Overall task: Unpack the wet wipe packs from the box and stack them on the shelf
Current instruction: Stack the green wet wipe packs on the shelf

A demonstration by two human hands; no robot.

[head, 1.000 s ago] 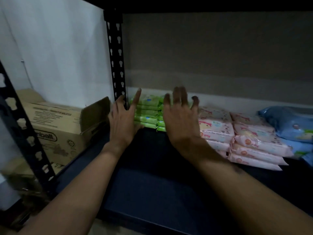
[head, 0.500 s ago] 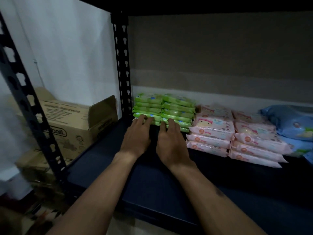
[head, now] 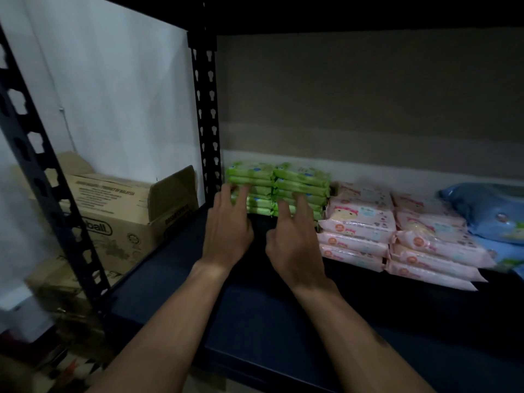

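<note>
Head view: soft, flat green packs (head: pixel 279 188) in two stacks on dark shelf (head: pixel 283 321). Left hand (head: pixel 228 231) and right hand (head: pixel 293 242), fingers loosely spread, touching stack fronts.

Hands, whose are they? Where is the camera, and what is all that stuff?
They belong to a person, not a machine. A camera worn on the person's head looks forward and down, so you see both arms reaching out. The left hand and right hand touch the front of two stacks of green packs of wet wipes on a dark shelf. Their fingers are fairly straight, and neither hand holds anything. Beside the green ones lie pink packs, then blue packs. A cardboard box stands left of the shelf, its flap open.
</note>
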